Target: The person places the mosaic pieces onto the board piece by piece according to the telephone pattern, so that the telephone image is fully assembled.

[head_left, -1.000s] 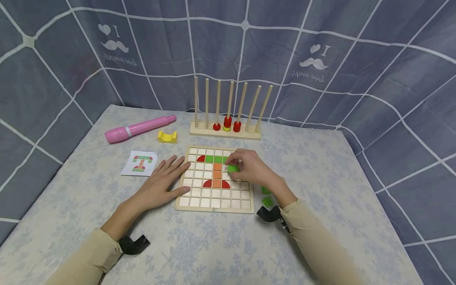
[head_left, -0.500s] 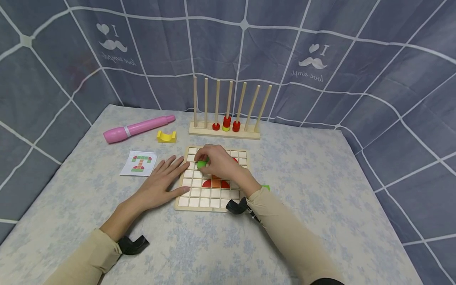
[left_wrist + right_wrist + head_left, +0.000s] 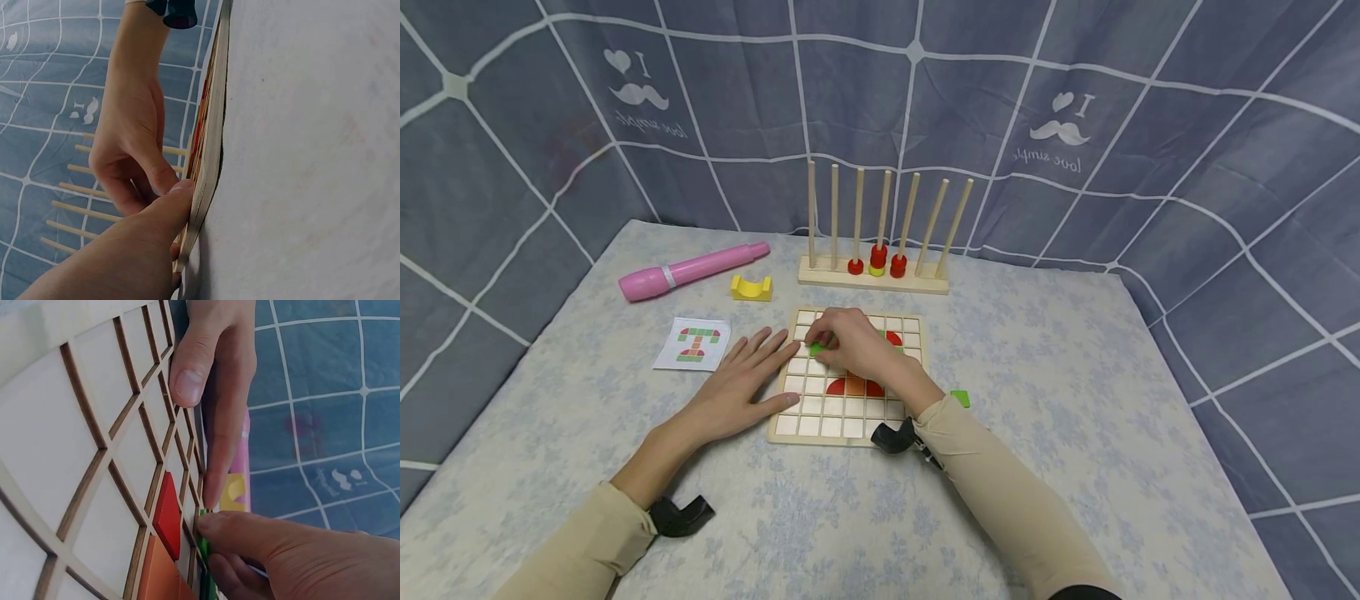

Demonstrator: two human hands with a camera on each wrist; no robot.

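Note:
A wooden grid board [image 3: 831, 427] lies mid-table with red, orange and green tiles in its cells. My right hand [image 3: 859, 346] pinches a green tile [image 3: 815, 351] low over the board's upper left cells; in the right wrist view the thumb lies on this green tile [image 3: 203, 537]. Whether it is fully seated I cannot tell. My left hand [image 3: 747, 385] rests with spread fingers on the board's left edge. Red pieces [image 3: 875, 389] flank an orange tile [image 3: 855, 385], and another red piece [image 3: 892, 337] shows at the upper right. The right hand hides several cells.
Left of the board lies a printed pattern card [image 3: 692, 343]. Behind it are a yellow arched block [image 3: 751, 289] and a pink stick-like object [image 3: 692, 271]. A pegged wooden rack [image 3: 872, 281] with rings stands at the back. One green piece [image 3: 961, 398] lies right of the board.
The right hand has moved left across the board from its right side. Over the last half second it lowered the green tile slightly and shifted it left. The left hand stays put.

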